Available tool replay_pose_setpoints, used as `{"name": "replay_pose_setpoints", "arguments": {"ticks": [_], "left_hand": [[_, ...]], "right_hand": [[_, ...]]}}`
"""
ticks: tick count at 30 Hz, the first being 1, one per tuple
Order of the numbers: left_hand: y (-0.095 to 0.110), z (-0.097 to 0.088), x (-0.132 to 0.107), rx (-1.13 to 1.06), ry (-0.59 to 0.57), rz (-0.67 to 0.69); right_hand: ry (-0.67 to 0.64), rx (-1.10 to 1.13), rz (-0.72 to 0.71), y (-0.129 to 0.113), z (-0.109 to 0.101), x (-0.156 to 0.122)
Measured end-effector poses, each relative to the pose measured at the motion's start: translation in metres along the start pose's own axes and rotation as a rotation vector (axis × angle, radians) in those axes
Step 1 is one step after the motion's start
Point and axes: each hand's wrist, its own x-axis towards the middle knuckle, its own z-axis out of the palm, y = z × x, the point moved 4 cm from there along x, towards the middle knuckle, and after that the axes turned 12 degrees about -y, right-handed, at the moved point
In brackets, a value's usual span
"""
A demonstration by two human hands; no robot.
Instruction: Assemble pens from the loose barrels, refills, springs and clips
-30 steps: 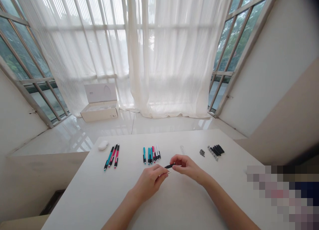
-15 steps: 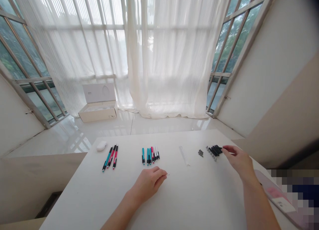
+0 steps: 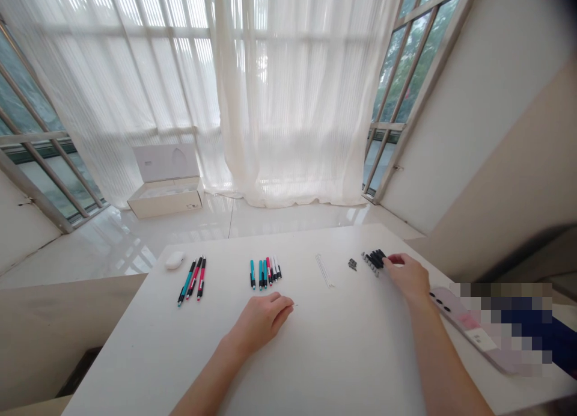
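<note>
The left hand [image 3: 261,320] rests on the white tabletop [image 3: 342,356], fingers pinched shut around a thin metal piece [image 3: 294,305] poking out. The right hand [image 3: 407,278] touches the heap of black pen parts [image 3: 374,260] at the far right. Whether its fingers grip one, I cannot tell.

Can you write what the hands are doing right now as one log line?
left hand: pinches thin piece | right hand: at black parts | thin rods: lie between hands

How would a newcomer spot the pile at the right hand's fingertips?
Start at the white table, far right side. Beside the right hand lies a pile of black tubes. It is bigger than the tiny dark bits to its left.
</note>
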Motion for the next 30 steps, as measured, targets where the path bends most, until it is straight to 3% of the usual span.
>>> {"name": "replay_pose_setpoints", "arguments": {"ticks": [8, 13, 16, 19, 22, 27, 30], "left_hand": [[0.002, -0.001, 0.0, -0.034, -0.017, -0.016], [0.0, -0.004, 0.0, -0.118, 0.068, -0.061], [-0.003, -0.005, 0.0, -0.154, 0.099, -0.074], [-0.006, -0.004, 0.001, -0.204, 0.107, -0.086], [-0.008, -0.001, 0.001, -0.278, 0.102, -0.095], [-0.009, -0.001, 0.001, -0.366, 0.103, -0.187], [-0.009, -0.002, 0.001, -0.392, 0.099, -0.218]], "right_hand": [[0.002, -0.001, 0.008, -0.015, -0.008, -0.008], [0.061, 0.194, -0.189, -0.06, -0.013, -0.024], [0.025, 0.208, -0.332, -0.085, -0.01, -0.034], [-0.041, 0.225, -0.387, -0.098, -0.006, -0.041], [-0.258, 0.348, -0.434, -0.114, 0.004, -0.053], [-0.891, 0.665, -0.548, -0.163, 0.035, -0.103], [-1.092, 0.786, -0.562, -0.185, 0.052, -0.135]]}}
